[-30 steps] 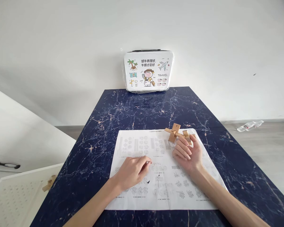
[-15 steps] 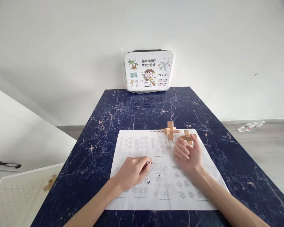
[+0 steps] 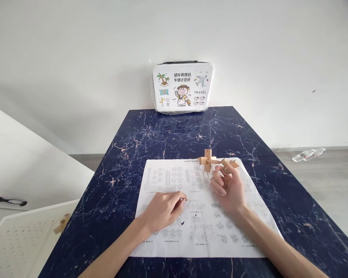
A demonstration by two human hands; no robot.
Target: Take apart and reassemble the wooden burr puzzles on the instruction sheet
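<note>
A printed sheet with small diagrams lies on the dark blue marbled table. My left hand rests on the sheet, its fingers curled closed; whatever may be inside them is hidden. Farther right, my right hand is palm up, with thumb and fingertips at a small wooden block piece that looks tilted between them. Just left of that piece, a cross-shaped wooden puzzle stands at the sheet's far edge, with a round peg pointing toward the held piece.
A white case with cartoon prints leans on the wall at the table's far end. To the lower left is a white perforated surface with a wooden piece. A clear plastic bottle lies on the floor at right.
My right hand's fingers have shifted, and the wooden piece by them has turned and moved slightly left. My left hand stays where it was.
</note>
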